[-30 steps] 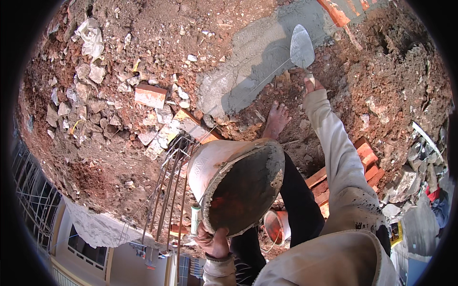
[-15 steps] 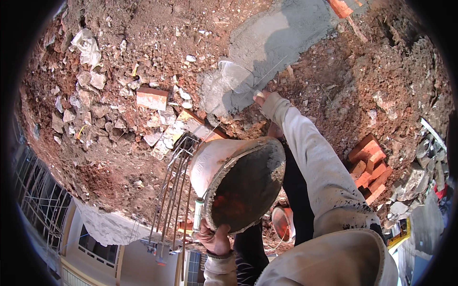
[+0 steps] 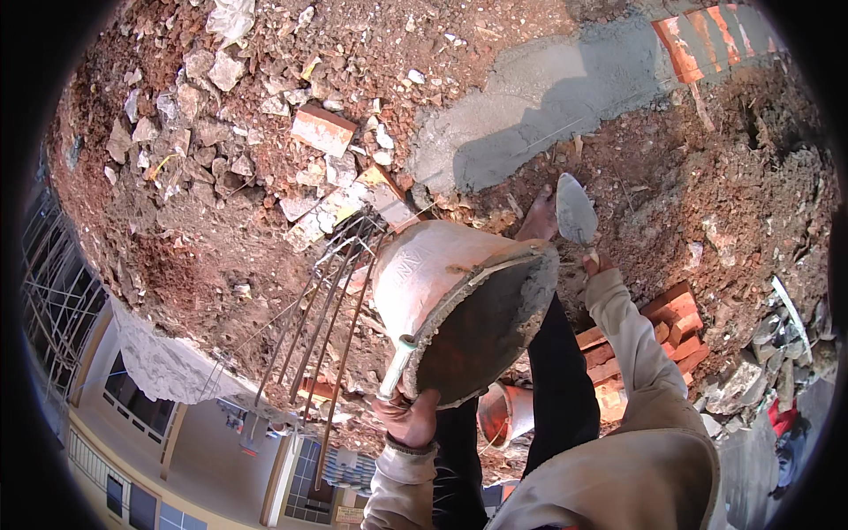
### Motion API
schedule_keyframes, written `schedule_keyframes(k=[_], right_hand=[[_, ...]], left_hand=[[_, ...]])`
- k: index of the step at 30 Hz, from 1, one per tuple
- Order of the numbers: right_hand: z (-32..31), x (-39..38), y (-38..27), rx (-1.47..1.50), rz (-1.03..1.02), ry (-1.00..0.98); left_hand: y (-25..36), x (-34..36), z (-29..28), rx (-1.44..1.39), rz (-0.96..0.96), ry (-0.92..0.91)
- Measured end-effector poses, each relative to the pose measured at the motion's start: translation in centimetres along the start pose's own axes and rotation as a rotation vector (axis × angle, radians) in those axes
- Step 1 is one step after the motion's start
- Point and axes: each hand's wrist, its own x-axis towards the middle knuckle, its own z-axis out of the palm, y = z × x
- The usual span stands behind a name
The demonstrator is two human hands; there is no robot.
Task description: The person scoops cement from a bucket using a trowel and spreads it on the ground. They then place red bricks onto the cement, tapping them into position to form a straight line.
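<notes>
Spreading mortar (image 3: 539,84) looks mostly done, bricks (image 3: 678,51) laid only at its far end, left hand (image 3: 411,419) clamping bucket (image 3: 442,265), right hand (image 3: 597,262) gripping trowel (image 3: 577,212).

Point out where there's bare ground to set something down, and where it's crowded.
Mostly bare soil lies right of the trowel, between the mortar bed and the brick pile. Another patch lies between the stone rubble and the steel rods. Crowded: around the tilted bucket in the left hand, beside the rods.
</notes>
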Motion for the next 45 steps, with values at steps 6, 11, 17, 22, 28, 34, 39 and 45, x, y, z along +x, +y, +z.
schedule_keyframes(k=[6, 11, 17, 22, 28, 34, 39, 45], right_hand=[[-5.6, -3.3, -10.4, -0.160, -0.322, -0.133], [-1.3, 7.0, -26.1, -0.910, -0.526, -0.296], [5.4, 13.5, -35.4, -1.157, -0.952, -0.349], [3.4, 20.3, -35.9, -1.243, -0.672, -0.082], [1.5, 14.6, -36.7, -1.390, -0.790, -0.301], [4.4, 16.2, -41.3, -1.428, -0.696, -0.169], [5.1, 11.1, -37.7, -1.353, -0.682, -0.129], [7.4, 9.1, -44.1, -1.376, -0.559, -0.119]], left_hand=[[-2.5, -0.3, -2.1, 0.016, -0.011, 0.031], [-3.6, 0.2, -2.2, -0.054, -0.048, 0.044], [-5.5, 0.7, -2.0, -0.191, -0.098, 0.094], [-6.1, 0.6, -2.6, -0.259, -0.156, 0.126], [-8.5, 0.4, -2.3, -0.427, -0.126, 0.130], [-7.9, 0.8, -2.9, -0.427, -0.144, 0.071], [-6.6, 0.5, -3.9, -0.356, -0.223, 0.063], [-6.8, 1.0, -3.9, -0.385, -0.208, 0.109]])
